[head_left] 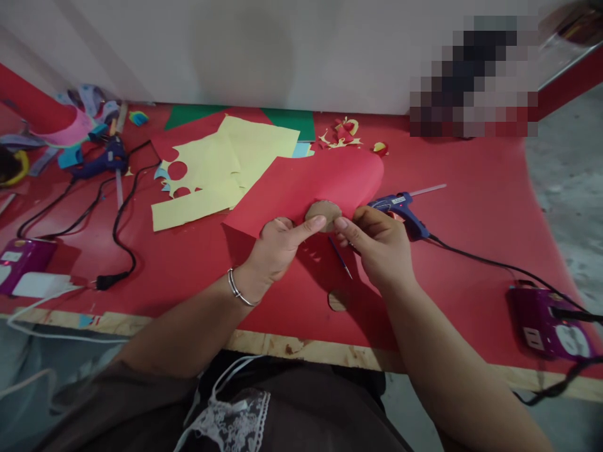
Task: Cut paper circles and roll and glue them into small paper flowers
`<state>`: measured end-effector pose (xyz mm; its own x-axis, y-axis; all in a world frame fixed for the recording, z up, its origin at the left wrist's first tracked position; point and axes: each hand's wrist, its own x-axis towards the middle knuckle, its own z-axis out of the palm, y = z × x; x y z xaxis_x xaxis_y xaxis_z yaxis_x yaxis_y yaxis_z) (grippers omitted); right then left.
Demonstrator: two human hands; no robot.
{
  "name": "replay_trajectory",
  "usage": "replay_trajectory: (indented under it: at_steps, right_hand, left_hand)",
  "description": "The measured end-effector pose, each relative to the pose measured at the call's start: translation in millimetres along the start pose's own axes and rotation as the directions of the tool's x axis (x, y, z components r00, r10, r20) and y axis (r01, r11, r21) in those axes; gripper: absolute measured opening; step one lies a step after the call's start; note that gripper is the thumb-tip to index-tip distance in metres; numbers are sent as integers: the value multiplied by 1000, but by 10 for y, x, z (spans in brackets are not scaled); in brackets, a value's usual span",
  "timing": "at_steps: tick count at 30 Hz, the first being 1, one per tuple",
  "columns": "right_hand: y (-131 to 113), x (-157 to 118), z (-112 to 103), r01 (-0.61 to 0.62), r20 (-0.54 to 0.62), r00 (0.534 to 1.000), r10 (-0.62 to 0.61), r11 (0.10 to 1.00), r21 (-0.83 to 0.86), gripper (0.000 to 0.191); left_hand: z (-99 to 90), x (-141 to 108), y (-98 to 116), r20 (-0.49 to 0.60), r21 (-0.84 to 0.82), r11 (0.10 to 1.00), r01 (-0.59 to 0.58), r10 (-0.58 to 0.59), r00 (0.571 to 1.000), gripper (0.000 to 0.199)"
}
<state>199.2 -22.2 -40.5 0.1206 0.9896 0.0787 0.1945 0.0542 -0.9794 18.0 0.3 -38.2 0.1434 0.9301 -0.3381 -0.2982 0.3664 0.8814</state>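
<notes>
Seemingly positioning, the left hand (277,246) pinches a brown disc (323,209) against red paper (306,182); at the disc's edge the right hand (384,245) curls, grip unclear. Next, steadiness seems needed.

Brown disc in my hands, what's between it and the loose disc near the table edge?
Head view: a slim, dark pen-like stick lies on the red tabletop, between the held disc and loose disc.

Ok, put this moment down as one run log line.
left hand: thumb on disc, over red sheet; right hand: thumb at disc's right edge; second disc: on table; right glue gun: on table
</notes>
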Motion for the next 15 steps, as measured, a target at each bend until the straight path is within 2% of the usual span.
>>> replay_trajectory:
  at_steps: [6, 11, 15]
  right_hand:
    - [-3, 3, 47, -27, -21, 999, 30, 995, 97, 48]
    - [-43, 0, 54, -13, -17, 1000, 15, 990, 138, 49]
    - [-63, 3, 56, -15, -17, 1000, 18, 990, 141, 51]
  left_hand:
    - [21, 0, 4, -23, -17, 999, 48, -48, 999, 52]
    - [67, 13, 41, 54, -116, 993, 38, -32, 998, 43]
    - [54, 31, 33, 55, -107, 993, 46, -41, 998, 41]
